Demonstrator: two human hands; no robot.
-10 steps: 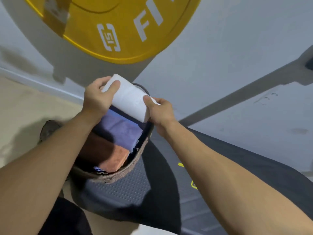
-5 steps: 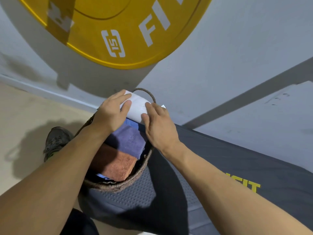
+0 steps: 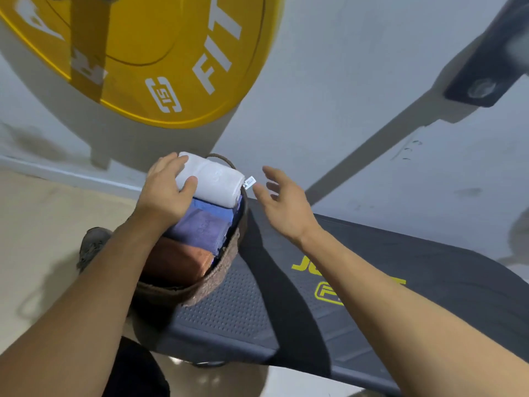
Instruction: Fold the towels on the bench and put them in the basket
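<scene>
A folded white towel (image 3: 213,181) lies at the far end of the woven basket (image 3: 211,285), on top of a blue towel (image 3: 213,209). A purple towel (image 3: 197,229) and an orange towel (image 3: 177,260) fill the nearer part. My left hand (image 3: 167,190) holds the white towel's left end, thumb on top and fingers over its far side. My right hand (image 3: 282,204) hovers just right of the basket with fingers spread, touching nothing. The basket sits on the left end of the dark bench (image 3: 372,287).
A yellow weight plate (image 3: 160,53) hangs above the basket against the grey wall. A dark metal frame bar (image 3: 486,70) runs diagonally at the upper right. A shoe (image 3: 93,245) stands on the beige floor left of the basket.
My right hand has let go of the white towel and drawn back to the right. The towel has settled into the basket's far end, with my left hand still on it.
</scene>
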